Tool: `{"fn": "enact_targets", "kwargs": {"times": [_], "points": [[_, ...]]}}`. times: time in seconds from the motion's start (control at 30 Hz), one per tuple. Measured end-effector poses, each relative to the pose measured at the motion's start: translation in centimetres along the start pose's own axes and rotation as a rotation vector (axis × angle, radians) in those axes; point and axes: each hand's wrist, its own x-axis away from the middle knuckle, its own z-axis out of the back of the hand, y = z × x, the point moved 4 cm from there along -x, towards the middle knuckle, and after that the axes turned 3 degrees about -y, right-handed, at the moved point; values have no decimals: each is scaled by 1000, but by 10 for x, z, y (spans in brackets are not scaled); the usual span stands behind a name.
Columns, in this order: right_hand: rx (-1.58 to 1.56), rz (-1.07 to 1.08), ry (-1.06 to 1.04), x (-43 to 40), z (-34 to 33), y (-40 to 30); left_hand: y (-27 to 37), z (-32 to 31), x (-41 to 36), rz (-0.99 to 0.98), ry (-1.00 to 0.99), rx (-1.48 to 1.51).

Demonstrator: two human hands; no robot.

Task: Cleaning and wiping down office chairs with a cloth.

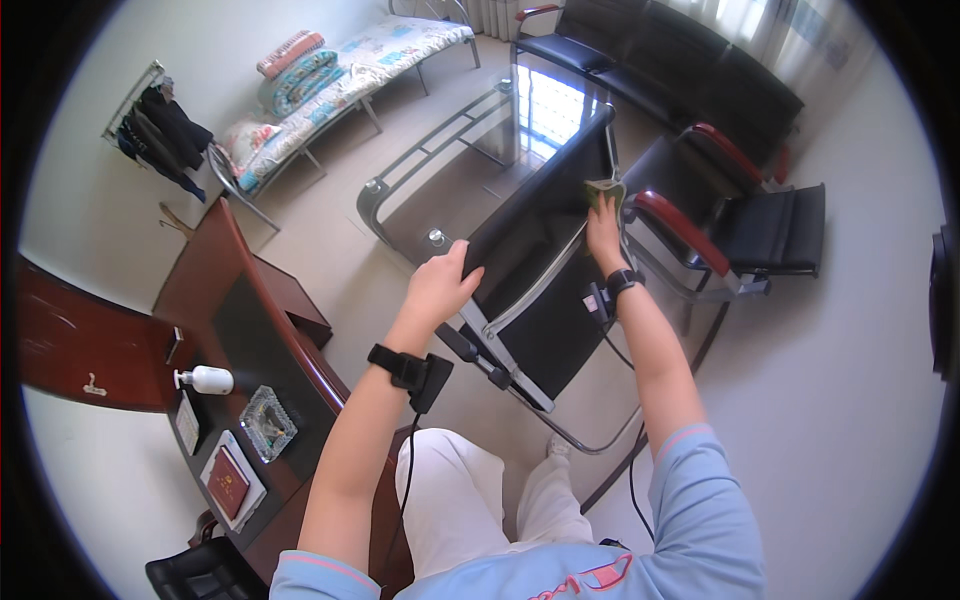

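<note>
A black chair [547, 326] with a chrome tube frame stands before me, its panels slanting away. My left hand [444, 283] is at the chair's near left corner, thumb and index finger about its edge; its other fingers are mostly hidden. On the right side of the chair, my right hand [604, 231] holds a folded green cloth [604, 190] against the chrome frame. The fingers lie spread over the cloth, and part of it is hidden beneath them. Both wrists wear black straps with small devices and cables.
Beyond the chair stands a glass-topped table [442, 154]. Black armchairs with red-brown armrests [686, 229] are at right, near a black sofa [675, 60]. The left desk [247, 315] bears a pump bottle [210, 380], a glass ashtray [268, 424] and a red booklet [228, 484].
</note>
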Motion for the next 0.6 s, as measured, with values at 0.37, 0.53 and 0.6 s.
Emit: {"fn": "enact_targets", "kwargs": {"times": [0.37,0.53,0.6], "points": [[-593,-282,128,-43,35,53,38,-3,13,116,-244,-141],[-1519,-176,199,-55,79,34,49,-3,20,139,-266,-176],[-1379,-88,197,-66,92,27,57,-6,18,113,-226,-117]]}}
